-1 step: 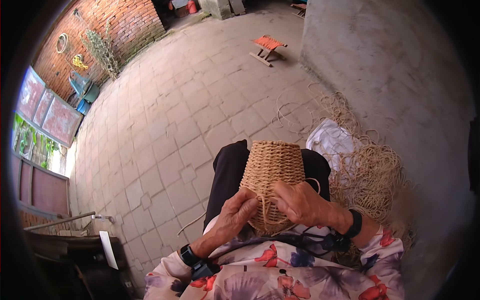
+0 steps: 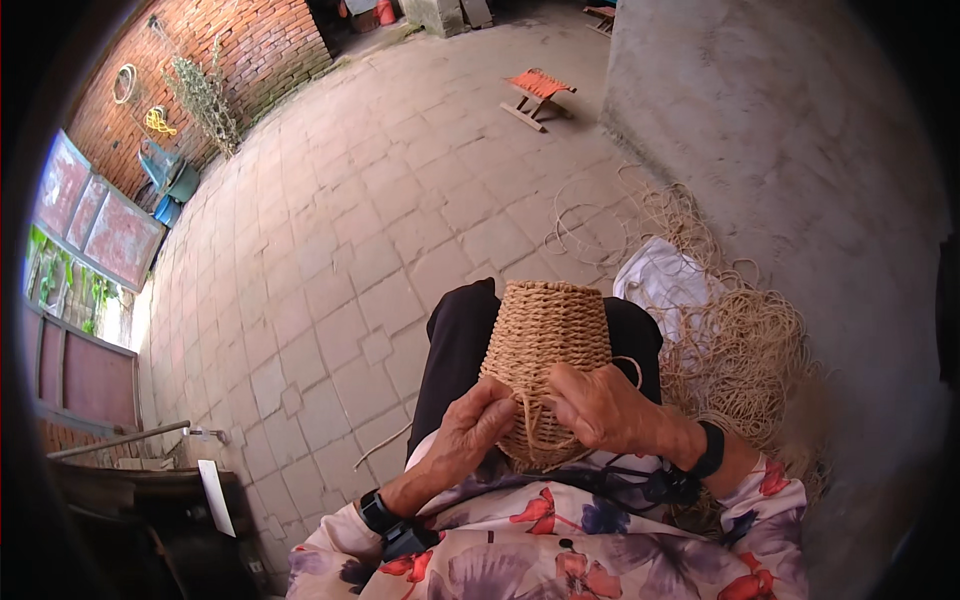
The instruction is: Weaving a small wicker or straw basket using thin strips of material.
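Observation:
A tapered woven basket [image 2: 548, 325] of tan twisted cord lies on my lap, its narrower end pointing away from me. At its near part, my left hand [image 2: 474, 422] is closed, thumb and forefinger pinching a strand of cord [image 2: 531, 425] that shows between the two hands. My right hand [image 2: 608, 410] is closed just beside it against the weave, its fingertips at the same strand. What lies inside the right fingers is partly hidden. One loose cord end [image 2: 382, 448] sticks out left past my left hand, and another strand loops out behind my right hand.
On the right, a big tangled heap of cord [image 2: 745, 350] lies beside a white cloth [image 2: 660, 280] along a grey wall [image 2: 780, 130]. A folding stool [image 2: 538, 86] with an orange seat stands ahead on the paved floor [image 2: 330, 260]. Dark furniture [image 2: 150, 510] is at lower left.

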The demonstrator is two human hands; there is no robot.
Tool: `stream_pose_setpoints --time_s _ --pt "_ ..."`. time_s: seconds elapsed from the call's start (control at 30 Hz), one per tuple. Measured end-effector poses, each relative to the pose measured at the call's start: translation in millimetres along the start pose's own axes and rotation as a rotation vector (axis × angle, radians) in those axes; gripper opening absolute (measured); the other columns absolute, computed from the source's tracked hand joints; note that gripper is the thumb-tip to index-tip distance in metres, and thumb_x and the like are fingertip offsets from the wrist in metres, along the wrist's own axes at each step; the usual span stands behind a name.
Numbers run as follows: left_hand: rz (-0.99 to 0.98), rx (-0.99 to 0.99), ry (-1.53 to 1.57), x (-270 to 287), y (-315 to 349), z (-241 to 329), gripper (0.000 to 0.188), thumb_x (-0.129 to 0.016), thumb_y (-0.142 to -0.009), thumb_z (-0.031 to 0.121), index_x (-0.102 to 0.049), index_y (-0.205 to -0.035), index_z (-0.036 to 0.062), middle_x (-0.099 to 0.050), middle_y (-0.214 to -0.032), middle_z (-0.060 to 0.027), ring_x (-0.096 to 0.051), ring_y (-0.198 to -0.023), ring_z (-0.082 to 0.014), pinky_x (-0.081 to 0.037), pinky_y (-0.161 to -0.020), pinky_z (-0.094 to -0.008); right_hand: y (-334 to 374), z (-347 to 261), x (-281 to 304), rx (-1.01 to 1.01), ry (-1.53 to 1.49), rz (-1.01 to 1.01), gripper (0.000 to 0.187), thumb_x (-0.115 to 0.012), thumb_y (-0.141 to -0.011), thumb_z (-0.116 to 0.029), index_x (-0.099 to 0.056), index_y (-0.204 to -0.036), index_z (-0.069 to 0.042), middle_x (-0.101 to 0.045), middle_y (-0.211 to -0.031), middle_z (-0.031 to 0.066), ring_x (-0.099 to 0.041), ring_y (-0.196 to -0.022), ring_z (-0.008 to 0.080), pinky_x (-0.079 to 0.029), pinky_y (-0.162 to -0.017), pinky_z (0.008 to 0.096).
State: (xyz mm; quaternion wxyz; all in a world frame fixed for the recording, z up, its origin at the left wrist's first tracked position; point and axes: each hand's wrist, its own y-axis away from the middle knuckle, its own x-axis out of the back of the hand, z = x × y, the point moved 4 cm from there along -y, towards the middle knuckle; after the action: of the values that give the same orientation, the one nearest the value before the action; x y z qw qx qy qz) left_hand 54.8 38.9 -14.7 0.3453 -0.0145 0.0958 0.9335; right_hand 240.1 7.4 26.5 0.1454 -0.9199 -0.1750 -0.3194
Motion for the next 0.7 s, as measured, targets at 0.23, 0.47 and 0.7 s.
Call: stream_pose_setpoints --time_s 0.23,0.47,0.7 --pt "0.004 -0.047 0.151 -2.7 2.4 -4.9 0.020 -0.051 -0.105 0.024 -0.050 -0.095 0.0065 -0.047 -0.075 0.0027 -0.040 -0.066 -0.0052 -0.035 -0.058 -0.0207 5.1 2.9 9.2 -0.125 -0.181 0.127 0.015 -0.062 -0.089 -0.010 -0.051 -0.095 -0.003 -0.058 -0.070 0.0184 -0.064 -0.067 0.0368 -0.049 -0.057 0.0445" --pt "0.016 -0.031 0.191 -2.1 8.6 -9.6 0.018 -0.049 -0.106 0.027 -0.049 -0.097 0.0102 -0.054 -0.076 0.0008 -0.044 -0.060 -0.0051 -0.036 -0.052 -0.0197 1.3 -13.6 2.4 0.137 0.215 0.344 0.013 -0.069 -0.076 -0.008 -0.066 -0.088 -0.010 -0.058 -0.083 0.0069 -0.063 -0.076 0.0275 -0.051 -0.065 0.0369" --pt "-0.015 -0.094 0.136 -2.5 17.2 -2.6 0.020 -0.052 -0.105 0.027 -0.051 -0.098 0.0078 -0.057 -0.079 -0.0008 -0.048 -0.064 -0.0070 -0.041 -0.058 -0.0220 -5.6 -14.3 -5.3 0.200 0.319 0.298 0.014 -0.071 -0.069 -0.005 -0.065 -0.081 -0.009 -0.057 -0.078 0.0061 -0.060 -0.074 0.0262 -0.048 -0.066 0.0381"
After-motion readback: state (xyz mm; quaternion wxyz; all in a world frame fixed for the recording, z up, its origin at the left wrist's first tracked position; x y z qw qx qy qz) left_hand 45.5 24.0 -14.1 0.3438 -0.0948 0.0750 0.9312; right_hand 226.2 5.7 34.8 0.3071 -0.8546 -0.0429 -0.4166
